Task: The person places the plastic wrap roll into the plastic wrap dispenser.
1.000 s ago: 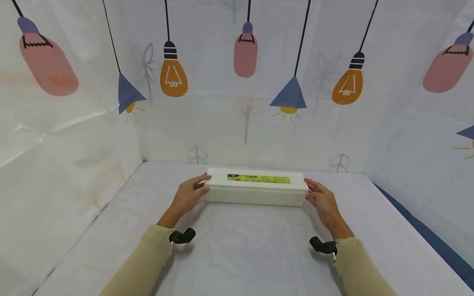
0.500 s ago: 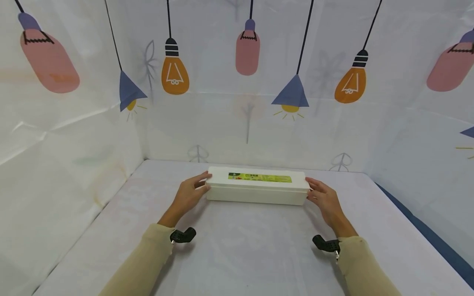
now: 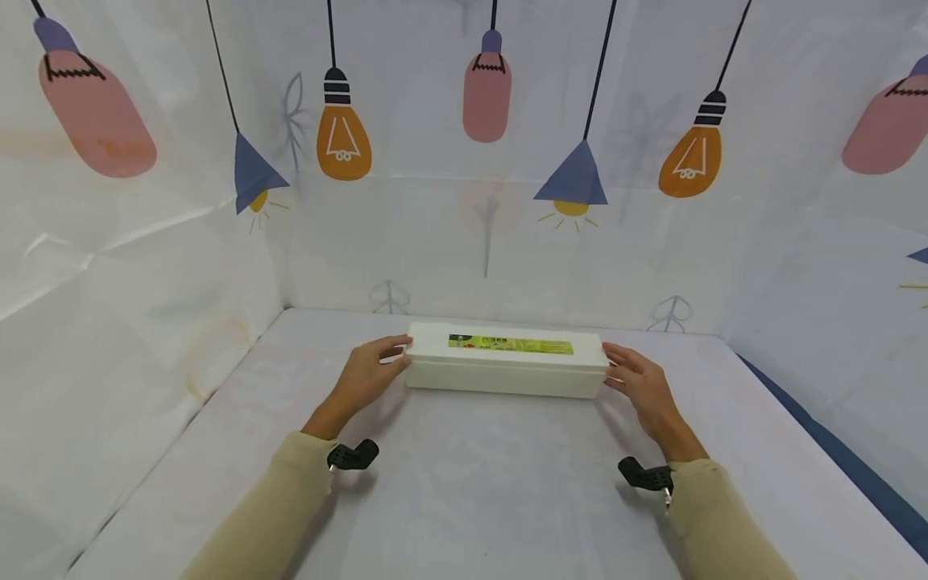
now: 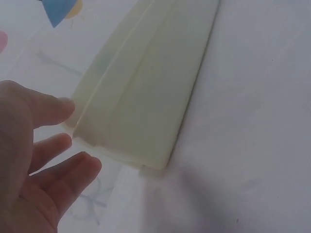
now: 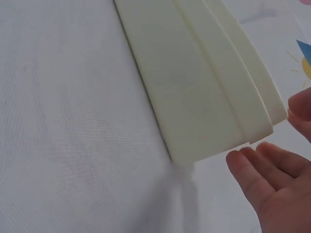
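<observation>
A long white box (image 3: pixel 507 379) with a lid and a yellow-green label (image 3: pixel 511 345) lies crosswise near the back of the table. At its left end is my left hand (image 3: pixel 362 375), fingers loosely bent and spread. In the left wrist view the left thumb (image 4: pixel 58 111) touches the lid's edge, while the other fingers stand off the end. My right hand (image 3: pixel 648 395) is at the right end with relaxed fingers. The right wrist view shows its fingertips (image 5: pixel 235 158) right beside the end face; contact is hard to tell. Neither hand wraps round the box.
A white cloth covers the table (image 3: pixel 478 491). Behind it hangs a white curtain (image 3: pixel 435 242) printed with lamps and bulbs, and another white sheet (image 3: pixel 145 282) rises at the left. A blue strip (image 3: pixel 834 443) runs along the right edge.
The head view has shifted slightly. My left fingers have drawn back a little from the lid's left end. The box stays in place on the table, and the right hand remains at its end.
</observation>
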The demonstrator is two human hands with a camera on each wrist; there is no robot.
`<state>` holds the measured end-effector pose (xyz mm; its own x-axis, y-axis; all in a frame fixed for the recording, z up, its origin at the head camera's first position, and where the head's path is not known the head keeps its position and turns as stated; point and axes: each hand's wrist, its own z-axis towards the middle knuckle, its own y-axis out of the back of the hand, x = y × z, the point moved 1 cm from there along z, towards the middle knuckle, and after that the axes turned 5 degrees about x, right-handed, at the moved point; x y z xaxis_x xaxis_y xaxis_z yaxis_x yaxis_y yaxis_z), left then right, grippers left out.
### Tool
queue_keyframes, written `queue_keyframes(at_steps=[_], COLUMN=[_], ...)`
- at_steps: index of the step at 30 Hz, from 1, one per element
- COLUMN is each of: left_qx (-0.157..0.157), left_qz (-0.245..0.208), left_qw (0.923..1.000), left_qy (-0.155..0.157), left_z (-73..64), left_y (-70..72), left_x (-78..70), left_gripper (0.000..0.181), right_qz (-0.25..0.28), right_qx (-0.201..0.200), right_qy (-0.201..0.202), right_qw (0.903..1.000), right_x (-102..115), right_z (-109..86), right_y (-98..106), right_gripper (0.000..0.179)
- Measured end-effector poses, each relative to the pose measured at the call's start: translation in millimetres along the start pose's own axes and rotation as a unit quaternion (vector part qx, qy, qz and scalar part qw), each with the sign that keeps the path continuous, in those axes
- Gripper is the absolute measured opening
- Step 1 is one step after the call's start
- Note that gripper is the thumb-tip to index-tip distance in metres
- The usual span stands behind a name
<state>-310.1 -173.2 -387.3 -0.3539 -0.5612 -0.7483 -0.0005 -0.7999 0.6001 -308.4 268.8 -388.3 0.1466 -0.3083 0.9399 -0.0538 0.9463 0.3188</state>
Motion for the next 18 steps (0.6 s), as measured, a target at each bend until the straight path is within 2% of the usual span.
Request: queue_keyframes(at_steps=[4, 9, 14, 18], left_qx=[-0.003, -0.007, -0.012, -0.014], left_qz=[0.017, 0.095, 0.171, 0.207], left_qw=[0.9998, 0.9941, 0.9817, 0.9740], left_qy=[-0.006, -0.052, -0.083, -0.091], left_z=[-0.5, -1.7, -6.6, -11.9], left_y=[3.3, 3.3, 2.1, 1.8], left_x=[-4.8, -8.1, -15.2, -26.7], left_gripper=[0.036, 0.029, 0.025, 0.025], right_qz=[-0.039, -0.106, -0.199, -0.253], right_qx=[-0.007, -0.019, -0.025, -0.026], right_qy=[-0.001, -0.015, -0.012, 0.006], right_qw=[0.9992, 0.9941, 0.9796, 0.9670], right_x=[6, 11, 16, 20], right_z=[-1.0, -2.6, -4.8, -8.7], right_y=[1, 2, 0, -2], right_gripper=[0.048, 0.045, 0.041, 0.040])
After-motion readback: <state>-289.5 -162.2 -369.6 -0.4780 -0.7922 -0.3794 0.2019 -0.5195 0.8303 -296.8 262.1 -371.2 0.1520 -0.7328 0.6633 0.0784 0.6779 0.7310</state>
